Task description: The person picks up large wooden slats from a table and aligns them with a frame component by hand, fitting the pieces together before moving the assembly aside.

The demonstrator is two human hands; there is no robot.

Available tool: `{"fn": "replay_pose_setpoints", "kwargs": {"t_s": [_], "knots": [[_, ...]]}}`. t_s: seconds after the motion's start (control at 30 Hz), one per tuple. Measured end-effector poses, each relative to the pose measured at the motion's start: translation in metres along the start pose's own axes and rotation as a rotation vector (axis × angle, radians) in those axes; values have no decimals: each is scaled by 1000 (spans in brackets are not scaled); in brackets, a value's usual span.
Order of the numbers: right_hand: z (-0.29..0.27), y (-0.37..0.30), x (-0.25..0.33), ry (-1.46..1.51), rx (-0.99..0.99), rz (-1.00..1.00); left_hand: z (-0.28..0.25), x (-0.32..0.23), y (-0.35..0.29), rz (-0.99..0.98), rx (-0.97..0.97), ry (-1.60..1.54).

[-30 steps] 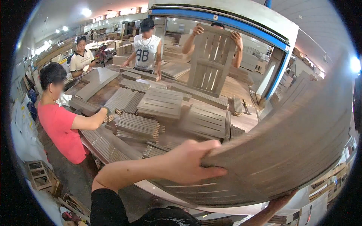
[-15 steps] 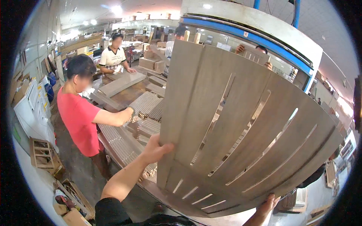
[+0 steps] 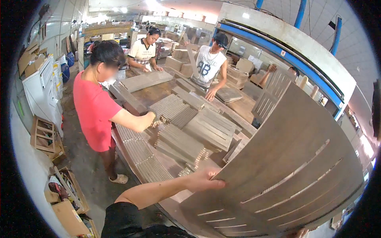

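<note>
Swung lower and to the right since 0.5 s ago, the slotted wooden panel [image 3: 285,142] now uncovers a co-worker's white sleeveless shirt [image 3: 208,65] with bold dark lettering. Smaller print crosses a cream shirt [image 3: 143,52]; 1 small label [image 3: 283,53] marks the blue beam [image 3: 305,70]. Grey-brown, with 4 long slots and 4 short, the panel tilts at the near right of the worktable [image 3: 174,203]. Left hand [image 3: 202,180] clasps its left edge, thumb in front; right hand [image 3: 301,233], mostly hidden, is at its lower edge, grip impossible to tell.
</note>
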State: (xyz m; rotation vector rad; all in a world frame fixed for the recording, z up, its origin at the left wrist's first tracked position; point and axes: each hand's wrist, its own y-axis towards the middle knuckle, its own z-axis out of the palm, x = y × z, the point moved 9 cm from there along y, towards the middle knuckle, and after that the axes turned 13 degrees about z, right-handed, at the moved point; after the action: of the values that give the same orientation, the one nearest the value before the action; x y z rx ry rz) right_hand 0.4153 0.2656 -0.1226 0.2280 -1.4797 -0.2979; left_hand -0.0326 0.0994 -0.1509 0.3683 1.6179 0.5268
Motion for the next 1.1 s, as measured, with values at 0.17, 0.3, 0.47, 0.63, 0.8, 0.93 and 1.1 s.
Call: {"fn": "replay_pose_setpoints", "kwargs": {"t_s": [0.17,0.3,0.47,0.63,0.8,0.93,1.1], "knots": [[50,6,-4,-97,48,1,15,27,0,111,152,-138],[68,11,-9,-147,65,21,21,25,4,90,58,-191],[82,6,-12,-162,102,21,30,-1,-13,305,62,-147],[56,-18,-13,-170,38,4,-9,-22,-9,291,-131,271],[43,-35,-34,-107,116,56,-129,31,-53,-275,-489,296],[106,-15,-36,451,440,174,-148,7,-44,37,-997,-120],[-21,-1,-133,22,-152,435,-95,-18,-11,40,-1108,-45]]}}
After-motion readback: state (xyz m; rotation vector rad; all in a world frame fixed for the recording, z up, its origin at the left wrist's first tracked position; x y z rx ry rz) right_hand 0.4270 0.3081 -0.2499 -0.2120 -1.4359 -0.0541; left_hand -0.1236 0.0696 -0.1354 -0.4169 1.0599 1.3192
